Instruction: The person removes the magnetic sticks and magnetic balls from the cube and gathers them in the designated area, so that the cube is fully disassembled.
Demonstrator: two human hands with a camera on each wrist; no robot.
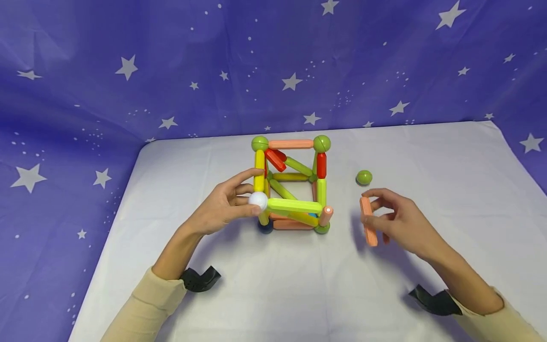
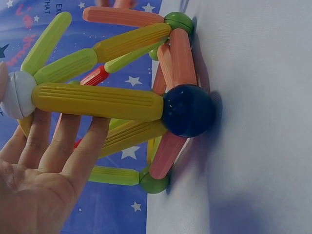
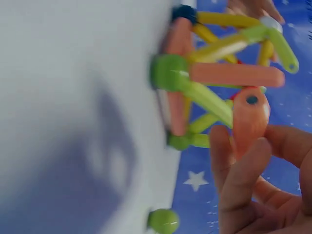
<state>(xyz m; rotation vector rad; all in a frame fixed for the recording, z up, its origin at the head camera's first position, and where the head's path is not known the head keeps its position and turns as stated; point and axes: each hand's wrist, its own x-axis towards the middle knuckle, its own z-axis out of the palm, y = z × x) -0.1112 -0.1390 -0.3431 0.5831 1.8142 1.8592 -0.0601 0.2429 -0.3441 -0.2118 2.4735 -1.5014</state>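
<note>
A cube-like frame of coloured magnetic rods and balls stands on the table. My left hand [image 1: 222, 204] holds its near left top corner, thumb on the white ball [image 1: 258, 202] and index finger at a yellow rod [image 1: 259, 176]. In the left wrist view, the other fingers lie behind the upright yellow rod [image 2: 97, 101] that rises from a dark blue ball [image 2: 188, 111]. To the right of the frame, my right hand [image 1: 397, 218] pinches a loose salmon rod [image 1: 368, 222] between thumb and fingers, above the table. Another salmon rod [image 3: 236, 74] rises from the frame's near right green ball [image 3: 169, 72].
A single green ball [image 1: 364, 177] lies on the white tablecloth [image 1: 448, 180], just beyond my right hand. Green balls [image 1: 322, 143] top the frame's far corners. A blue star-patterned cloth [image 1: 342, 61] hangs behind the table.
</note>
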